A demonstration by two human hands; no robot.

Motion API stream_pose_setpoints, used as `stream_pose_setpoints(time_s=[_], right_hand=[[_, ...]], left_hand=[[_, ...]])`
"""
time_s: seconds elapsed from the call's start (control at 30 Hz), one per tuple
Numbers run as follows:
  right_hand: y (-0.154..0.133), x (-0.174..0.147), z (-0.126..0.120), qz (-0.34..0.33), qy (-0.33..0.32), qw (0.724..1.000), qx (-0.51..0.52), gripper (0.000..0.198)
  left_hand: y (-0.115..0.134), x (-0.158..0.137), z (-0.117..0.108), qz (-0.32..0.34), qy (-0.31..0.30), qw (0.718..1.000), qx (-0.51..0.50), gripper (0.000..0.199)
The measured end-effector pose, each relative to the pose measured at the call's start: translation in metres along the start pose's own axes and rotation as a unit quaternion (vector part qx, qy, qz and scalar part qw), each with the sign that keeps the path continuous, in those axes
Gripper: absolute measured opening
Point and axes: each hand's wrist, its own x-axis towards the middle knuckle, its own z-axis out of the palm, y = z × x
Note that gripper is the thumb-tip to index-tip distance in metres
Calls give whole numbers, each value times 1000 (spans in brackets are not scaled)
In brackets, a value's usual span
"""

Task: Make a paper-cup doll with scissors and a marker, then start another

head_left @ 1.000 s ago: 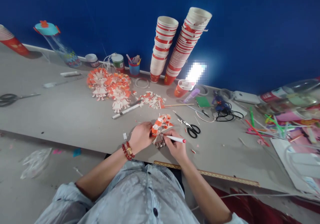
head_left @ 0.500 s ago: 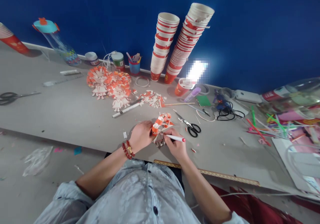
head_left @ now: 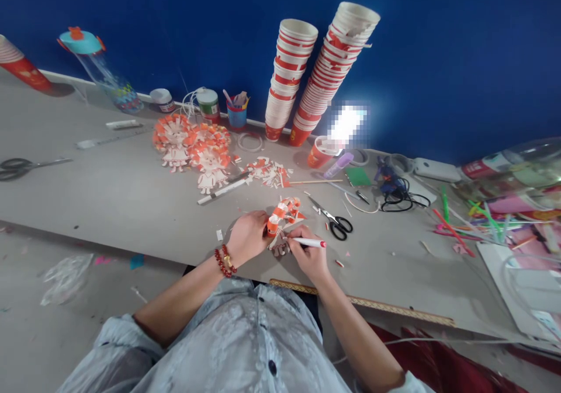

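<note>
My left hand [head_left: 249, 234], a beaded bracelet at its wrist, grips the left side of an orange-and-white paper cutout figure [head_left: 280, 221] made of curled strips. The figure's pale lower part [head_left: 278, 246] lies low on the table, partly behind my fingers. Closed around a white marker pen with a red end [head_left: 310, 242], my right hand [head_left: 310, 258] rests just right of the figure. The pen's tip points left at the pale part; whether it touches cannot be made out. Black-handled scissors [head_left: 335, 222] lie open to the right of the figure.
Finished-looking lion-like paper figures [head_left: 213, 168] lie at back left, beside paper scraps [head_left: 267, 172] and a craft knife [head_left: 223, 191]. Two tall paper cup stacks [head_left: 284, 83] stand against the blue wall. Straws [head_left: 451, 229] and a bottle [head_left: 495, 165] crowd the right side. A wooden ruler [head_left: 394, 310] lies along the front edge.
Both hands stay almost in place, still holding the paper figure and the marker pen. The pale lower part of the figure looks slightly shifted; the view has moved a little.
</note>
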Motion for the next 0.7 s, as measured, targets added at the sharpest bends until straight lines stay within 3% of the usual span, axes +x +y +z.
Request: stream_pose_setpoints(time_s=[0.7], right_hand=[[2,-1,-1,-2,-9,1000,20,15]], left_hand=[[-1,0,2,0,-4,1000,7,18]])
